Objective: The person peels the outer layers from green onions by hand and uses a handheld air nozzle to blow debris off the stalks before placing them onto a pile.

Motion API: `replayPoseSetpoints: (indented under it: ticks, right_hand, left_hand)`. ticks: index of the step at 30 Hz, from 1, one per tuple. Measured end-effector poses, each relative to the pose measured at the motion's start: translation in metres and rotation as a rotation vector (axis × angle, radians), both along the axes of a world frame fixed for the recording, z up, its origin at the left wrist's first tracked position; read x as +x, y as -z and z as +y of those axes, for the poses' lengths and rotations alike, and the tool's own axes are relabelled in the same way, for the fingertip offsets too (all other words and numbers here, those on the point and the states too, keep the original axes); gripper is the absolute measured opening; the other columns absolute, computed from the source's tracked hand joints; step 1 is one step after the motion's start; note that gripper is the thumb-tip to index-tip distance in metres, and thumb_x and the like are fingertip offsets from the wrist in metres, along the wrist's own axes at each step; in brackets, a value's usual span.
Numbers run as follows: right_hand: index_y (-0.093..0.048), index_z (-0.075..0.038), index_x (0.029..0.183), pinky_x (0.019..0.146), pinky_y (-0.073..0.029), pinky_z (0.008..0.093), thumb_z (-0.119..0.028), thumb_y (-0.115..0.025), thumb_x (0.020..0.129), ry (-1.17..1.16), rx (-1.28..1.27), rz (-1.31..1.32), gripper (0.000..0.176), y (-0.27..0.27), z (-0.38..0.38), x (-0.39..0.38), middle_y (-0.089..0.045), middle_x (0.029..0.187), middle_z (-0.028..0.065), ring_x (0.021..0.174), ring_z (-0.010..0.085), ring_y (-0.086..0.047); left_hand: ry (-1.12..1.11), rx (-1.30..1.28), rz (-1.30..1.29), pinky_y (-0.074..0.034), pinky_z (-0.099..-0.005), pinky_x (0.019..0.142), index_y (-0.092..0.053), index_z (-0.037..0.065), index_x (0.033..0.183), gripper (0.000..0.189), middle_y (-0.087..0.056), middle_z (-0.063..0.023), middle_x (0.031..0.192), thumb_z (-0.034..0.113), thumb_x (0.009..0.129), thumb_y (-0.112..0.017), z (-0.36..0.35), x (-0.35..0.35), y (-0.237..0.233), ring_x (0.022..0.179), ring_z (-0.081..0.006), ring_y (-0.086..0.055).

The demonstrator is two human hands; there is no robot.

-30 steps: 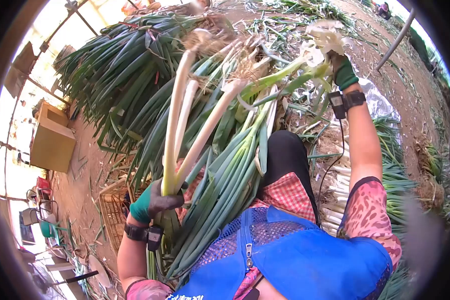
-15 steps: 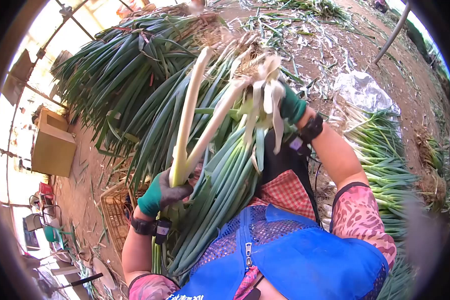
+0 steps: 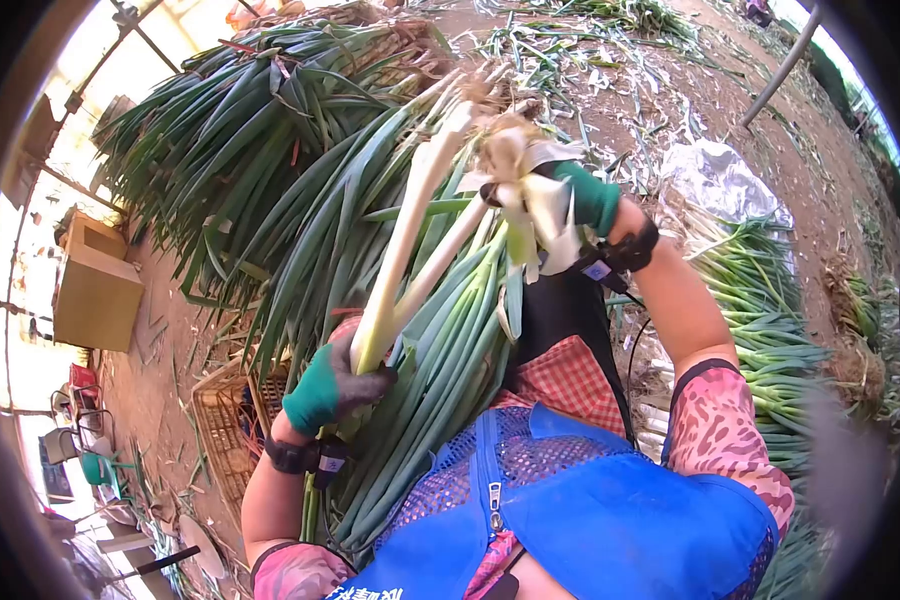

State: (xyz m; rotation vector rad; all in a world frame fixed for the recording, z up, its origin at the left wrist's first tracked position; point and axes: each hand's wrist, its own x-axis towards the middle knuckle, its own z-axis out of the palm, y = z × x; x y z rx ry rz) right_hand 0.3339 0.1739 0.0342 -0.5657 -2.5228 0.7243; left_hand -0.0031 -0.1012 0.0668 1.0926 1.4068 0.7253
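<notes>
My left hand [image 3: 338,388], in a green and dark grey glove, is closed around the lower white part of two long green onions [image 3: 417,215], which fork upward from it. My gloved right hand [image 3: 582,197] is closed near their root end, on loose pale outer skin [image 3: 548,205] that hangs in strips. A dark fingertip shows beside one stalk there. Below both hands, a bundle of green onion leaves [image 3: 440,330] lies across my lap, partly hidden by my left hand.
A large heap of unpeeled green onions [image 3: 260,130] lies at the upper left. Cleaned green onions [image 3: 760,320] are laid in a row on the right, near a silvery plastic sheet [image 3: 725,180]. A plastic crate [image 3: 225,430] and a cardboard box [image 3: 98,285] stand left. Peel scraps cover the ground.
The two green onions have shifted right and tilted over more. My right hand has moved slightly, with the hanging skin strips now bunched at its fingers. My left hand keeps its hold.
</notes>
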Motion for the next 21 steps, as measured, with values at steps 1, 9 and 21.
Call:
replayPoseSetpoints:
  ticks: [1,9,21]
  right_hand:
    - [-0.067,-0.006,0.108,0.072,-0.052,0.0331,-0.017,-0.058,0.094,0.068,0.030,-0.033,0.020,0.007,-0.002,-0.015,-0.069,0.092,0.0090,0.085,0.0225,-0.066]
    - [-0.071,-0.012,0.097,0.067,-0.052,0.0402,-0.022,-0.067,0.075,0.411,0.679,-0.066,0.024,0.005,-0.013,-0.031,-0.067,0.078,0.0117,0.075,0.0318,-0.066]
    - [-0.067,-0.007,0.084,0.056,-0.046,0.0395,-0.055,-0.058,0.091,1.452,-0.337,0.663,0.049,0.058,0.073,0.258,-0.060,0.068,0.0056,0.061,0.0186,-0.056]
  left_hand:
    - [0.028,-0.027,0.028,-0.049,-0.0257,0.071,-0.058,0.003,0.122,0.052,-0.059,0.0011,0.098,0.009,0.073,-0.074,0.001,0.003,-0.005,0.081,-0.0077,-0.057]
    - [-0.073,0.089,0.059,-0.047,-0.0256,0.056,-0.061,0.005,0.114,0.043,-0.058,0.0015,0.080,0.013,0.074,-0.073,0.002,0.010,-0.002,0.062,-0.0070,-0.055]
    - [-0.086,-0.027,0.053,-0.049,-0.0261,0.055,-0.062,0.002,0.107,0.037,-0.061,-0.0002,0.077,0.012,0.074,-0.076,-0.004,-0.026,-0.011,0.060,-0.0081,-0.057]
